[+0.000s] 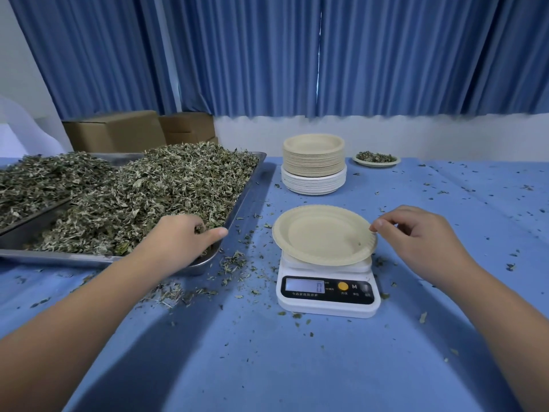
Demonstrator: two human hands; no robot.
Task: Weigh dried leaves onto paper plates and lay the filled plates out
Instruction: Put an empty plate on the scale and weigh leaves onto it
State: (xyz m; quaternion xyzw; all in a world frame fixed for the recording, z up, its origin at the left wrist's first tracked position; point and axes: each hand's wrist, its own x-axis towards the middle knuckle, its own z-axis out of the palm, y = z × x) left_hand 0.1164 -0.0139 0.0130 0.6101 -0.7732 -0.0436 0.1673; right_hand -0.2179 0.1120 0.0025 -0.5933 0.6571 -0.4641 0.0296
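While the left hand (181, 236) digs curled fingers into the dried leaves (148, 188) at the near corner of the tray (248, 185), the right hand (416, 237) pinches the rim of the empty paper plate (320, 233) on the scale (326, 306). The plate sits just right of the tray, so the handful's trip looks short, rightward across the bench (267, 367).

Plain back room set up for weighing and portioning dried herbs.
Shown by a long blue-clothed table (267, 367), steel trays (251, 185) heaped with dried leaves (142, 191), a small digital scale (326, 295), a tall stack of paper plates (313, 165), cardboard boxes (116, 132) behind it, pleated blue curtains (267, 55) drawn across the back, leaf crumbs (234, 260) strewn over the cloth.
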